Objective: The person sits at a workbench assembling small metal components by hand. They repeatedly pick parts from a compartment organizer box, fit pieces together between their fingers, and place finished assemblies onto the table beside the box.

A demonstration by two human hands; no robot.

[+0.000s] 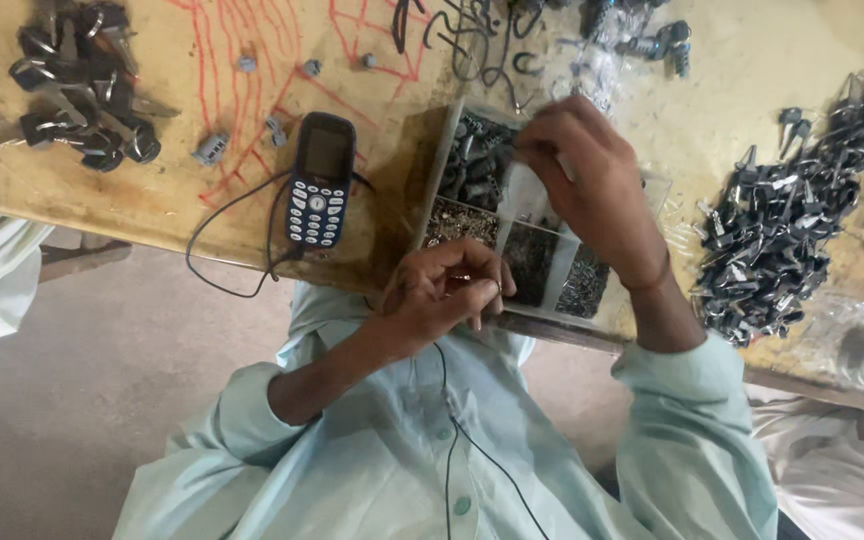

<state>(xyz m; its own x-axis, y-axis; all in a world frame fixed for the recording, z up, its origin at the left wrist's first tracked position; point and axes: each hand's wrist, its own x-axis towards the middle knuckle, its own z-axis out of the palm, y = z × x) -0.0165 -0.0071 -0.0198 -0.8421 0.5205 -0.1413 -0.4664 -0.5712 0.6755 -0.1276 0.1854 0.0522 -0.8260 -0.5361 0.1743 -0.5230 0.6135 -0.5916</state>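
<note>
2 hands (pixel 442 290) (pixel 587 185) over tray (pixel 652 190) edge

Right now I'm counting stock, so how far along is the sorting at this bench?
Done, apparently: a heap of dark metal keys lies at the table's right and a smaller pile of black-headed keys at the left. In hand: the right hand reaches into the clear compartmented plastic box of small metal parts, while the left hand pinches something tiny, too small to identify. Left: the box's compartments look full, so much seems to remain.

Phone (pixel 319 180) left of compartment tray (pixel 472 175), keys (pixel 787 235) right
</note>
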